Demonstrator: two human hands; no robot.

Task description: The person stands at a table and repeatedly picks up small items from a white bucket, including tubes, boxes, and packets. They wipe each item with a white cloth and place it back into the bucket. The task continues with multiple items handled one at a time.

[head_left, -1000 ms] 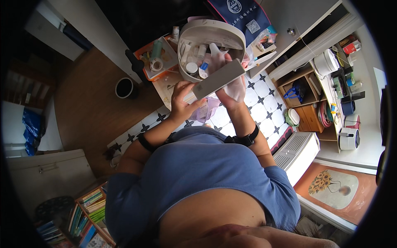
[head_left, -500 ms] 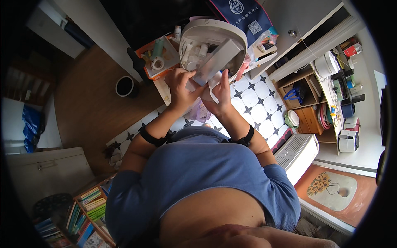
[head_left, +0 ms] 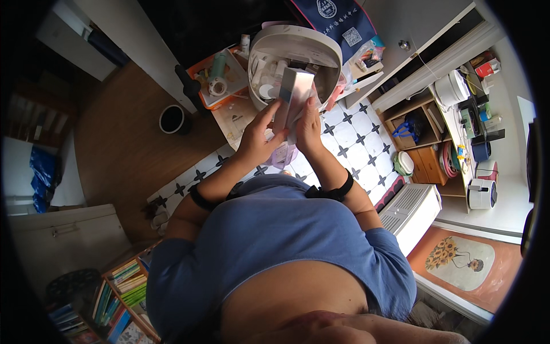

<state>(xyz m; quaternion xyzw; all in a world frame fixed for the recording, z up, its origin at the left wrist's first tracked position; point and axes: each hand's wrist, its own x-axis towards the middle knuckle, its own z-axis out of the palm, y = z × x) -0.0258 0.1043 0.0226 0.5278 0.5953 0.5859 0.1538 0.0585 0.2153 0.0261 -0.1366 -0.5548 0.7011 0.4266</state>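
Note:
A long silvery box [head_left: 294, 93] is held upright at a slant between my two hands, just in front of a white oval container [head_left: 264, 53] of bottles and jars. My left hand [head_left: 260, 136] grips the box from the left, fingers along its side. My right hand [head_left: 308, 131] holds its right side, thumb raised along it, with some pale material against the box. Left of the container stands an orange-rimmed tray [head_left: 211, 105] with a green bottle [head_left: 218, 65]. A purple bag [head_left: 283, 155] shows below my hands.
A dark blue bag [head_left: 338, 26] lies behind the container. A dark bin [head_left: 172, 119] stands on the wooden floor [head_left: 109, 155] at left. At right are a wooden shelf unit [head_left: 427, 161] and a white appliance [head_left: 409, 215]. A bookcase [head_left: 126, 289] is at lower left.
The box, earlier lying diagonally across my hands, has turned to a steeper, more upright angle. My right hand has dropped slightly from a second ago and now wraps the box's side.

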